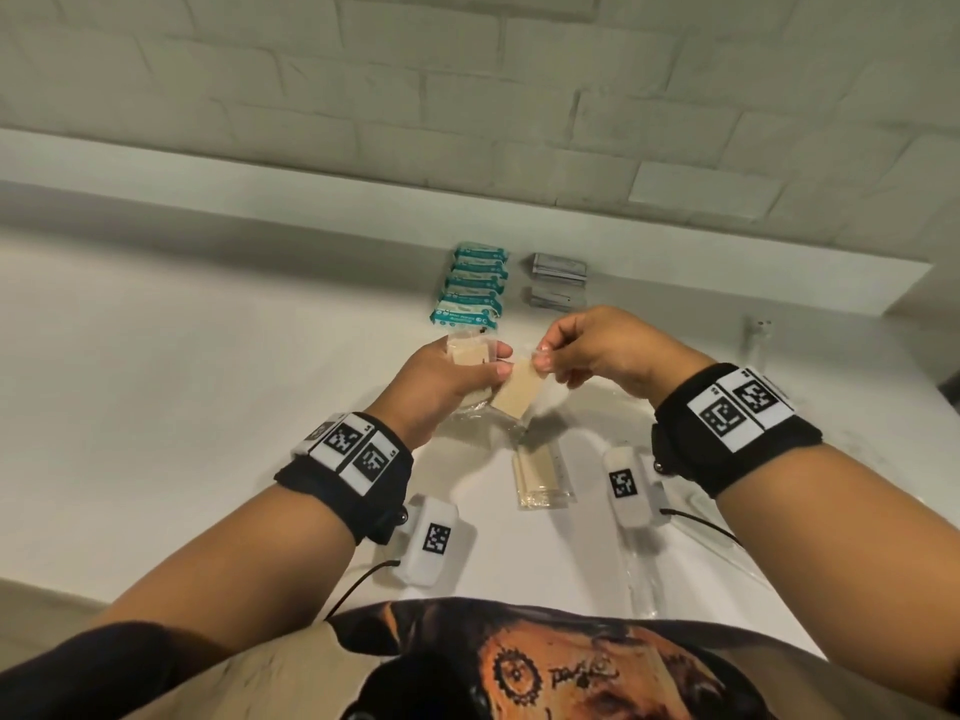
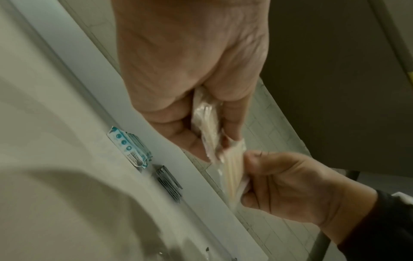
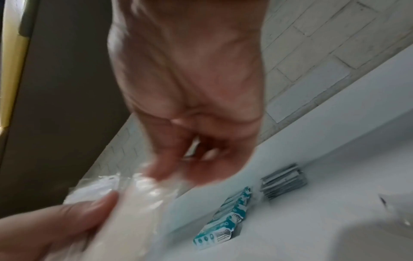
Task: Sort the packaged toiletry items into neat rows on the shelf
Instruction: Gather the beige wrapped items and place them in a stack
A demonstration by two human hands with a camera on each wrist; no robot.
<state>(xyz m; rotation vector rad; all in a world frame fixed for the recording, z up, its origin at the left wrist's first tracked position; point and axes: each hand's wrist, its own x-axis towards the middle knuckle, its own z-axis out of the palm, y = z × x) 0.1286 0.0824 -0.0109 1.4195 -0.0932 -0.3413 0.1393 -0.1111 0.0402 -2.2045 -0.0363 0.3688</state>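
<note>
Over the white shelf [image 1: 208, 407], my left hand [image 1: 494, 362] grips a small stack of clear packets of beige sticks [image 1: 467, 354]. My right hand [image 1: 545, 356] pinches the top edge of one more such packet [image 1: 515, 394], held slanted against the stack. In the left wrist view the stack [image 2: 206, 121] sits between thumb and fingers, and the right hand [image 2: 279, 185] holds its packet [image 2: 232, 176] just below. The right wrist view is blurred; the packet [image 3: 134, 203] meets the left thumb [image 3: 73, 217]. Another beige packet [image 1: 543, 472] lies flat on the shelf.
A row of teal packets [image 1: 470, 288] runs toward the back ledge [image 1: 311, 200], with a row of grey sachets [image 1: 558, 280] to its right. Crumpled clear plastic [image 1: 644, 563] lies at the near right. A small white object [image 1: 756, 335] stands at the far right.
</note>
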